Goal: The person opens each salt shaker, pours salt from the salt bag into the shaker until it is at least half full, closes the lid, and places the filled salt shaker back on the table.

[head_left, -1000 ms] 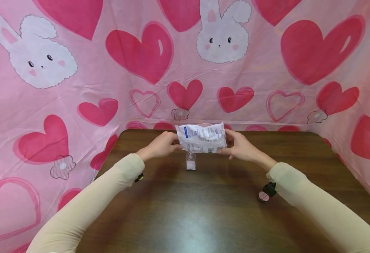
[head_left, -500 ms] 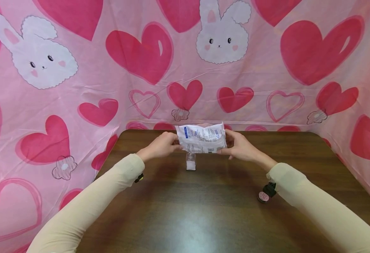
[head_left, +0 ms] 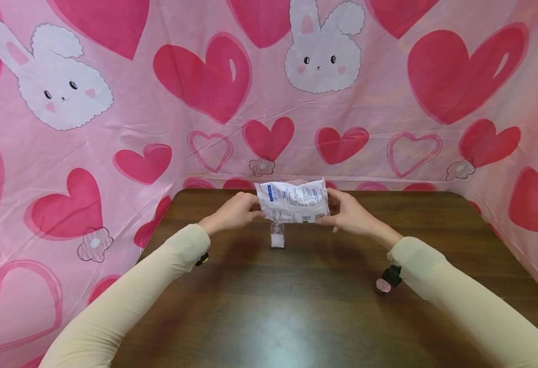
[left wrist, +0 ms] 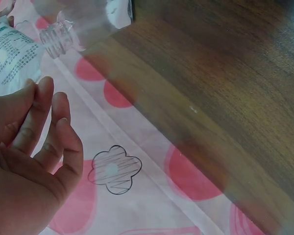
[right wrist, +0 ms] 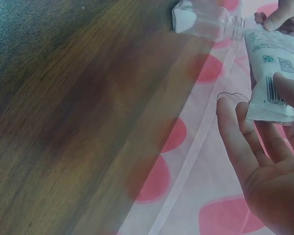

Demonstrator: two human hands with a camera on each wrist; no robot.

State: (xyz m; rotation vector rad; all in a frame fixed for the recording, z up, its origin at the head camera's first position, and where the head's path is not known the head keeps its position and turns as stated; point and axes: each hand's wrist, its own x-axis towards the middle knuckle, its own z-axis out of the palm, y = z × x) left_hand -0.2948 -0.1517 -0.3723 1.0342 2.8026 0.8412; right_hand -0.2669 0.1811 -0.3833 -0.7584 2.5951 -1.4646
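A white plastic packet (head_left: 293,202) with blue and dark print is held in the air above the wooden table. My left hand (head_left: 235,209) pinches its left end between thumb and finger; the other fingers curl loosely, as the left wrist view shows. At the packet's right end, my right hand (head_left: 352,212) grips with the thumb on the printed face, near the barcode (right wrist: 271,90). Below the packet stands a clear bottle (head_left: 277,237) upright, with a threaded neck and white contents at its bottom. The packet's lower edge is close to the bottle's mouth, partly hiding it in the head view.
The dark wooden table (head_left: 269,301) stretches around the bottle to its back edge. A pink cloth (head_left: 259,102) with hearts and rabbits hangs behind and at the sides. A pink-faced round device (head_left: 383,286) hangs from the right wrist.
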